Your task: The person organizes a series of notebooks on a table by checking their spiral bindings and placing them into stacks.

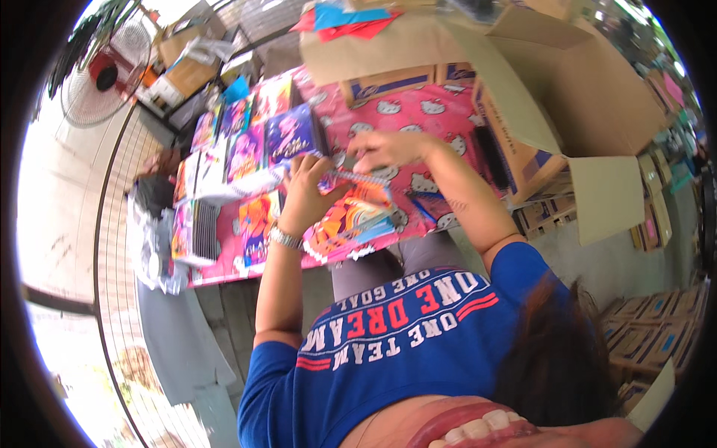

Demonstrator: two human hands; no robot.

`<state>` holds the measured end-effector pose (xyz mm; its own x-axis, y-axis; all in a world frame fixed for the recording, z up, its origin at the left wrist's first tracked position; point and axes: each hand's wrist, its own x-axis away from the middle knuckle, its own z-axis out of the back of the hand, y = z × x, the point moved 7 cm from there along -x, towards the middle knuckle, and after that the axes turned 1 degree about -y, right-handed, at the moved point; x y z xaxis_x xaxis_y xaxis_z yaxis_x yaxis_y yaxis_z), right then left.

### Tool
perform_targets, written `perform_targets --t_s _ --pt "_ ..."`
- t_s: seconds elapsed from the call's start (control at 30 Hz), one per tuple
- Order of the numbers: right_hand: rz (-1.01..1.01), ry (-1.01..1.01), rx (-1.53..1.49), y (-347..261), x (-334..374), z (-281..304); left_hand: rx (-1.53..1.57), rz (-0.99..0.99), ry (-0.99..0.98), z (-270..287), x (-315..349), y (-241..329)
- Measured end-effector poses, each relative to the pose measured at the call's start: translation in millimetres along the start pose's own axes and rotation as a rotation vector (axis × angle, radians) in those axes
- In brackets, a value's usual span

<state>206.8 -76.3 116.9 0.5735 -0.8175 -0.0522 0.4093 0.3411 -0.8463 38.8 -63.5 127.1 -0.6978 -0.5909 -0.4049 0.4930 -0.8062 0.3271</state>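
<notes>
My left hand [302, 193] is at the near side of the table, its fingers and thumb closed round the end of a spiral notebook [358, 178]. The wire binding of that notebook runs off to the right of the hand. Just beyond the binding hovers my right hand [392, 149], its fingers loosely bent and apart, with nothing visible in them. Below the held notebook lie notebooks with orange and red picture covers [340, 228]. Farther off, close to my left hand, a stack with a purple picture cover [291, 134] stands.
Several notebook stacks [243, 153] fill the table's left part. A pink patterned cloth [441, 112] covers the table. On the right stands an open carton [597, 112]; more cartons [650, 328] are piled at the lower right. A fan [108, 71] stands far left.
</notes>
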Motion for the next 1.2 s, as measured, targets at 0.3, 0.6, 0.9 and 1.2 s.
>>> perform_targets --t_s 0.3,0.6,0.9,1.2 --pt "0.226 -0.078 -0.602 -19.3 -7.2 3.8 -0.02 0.077 0.065 5.8 -0.3 7.7" --pt "-0.122 -0.176 -0.191 12.7 -26.9 -6.8 -0.015 0.08 0.102 10.7 3.2 7.1" --pt "0.061 -0.154 -0.479 -1.9 -54.5 -2.3 0.077 0.077 0.15 29.2 6.3 -30.9" --pt "0.07 -0.156 -0.644 0.8 -82.3 -9.3 0.301 0.116 0.003 24.9 5.1 -57.8"
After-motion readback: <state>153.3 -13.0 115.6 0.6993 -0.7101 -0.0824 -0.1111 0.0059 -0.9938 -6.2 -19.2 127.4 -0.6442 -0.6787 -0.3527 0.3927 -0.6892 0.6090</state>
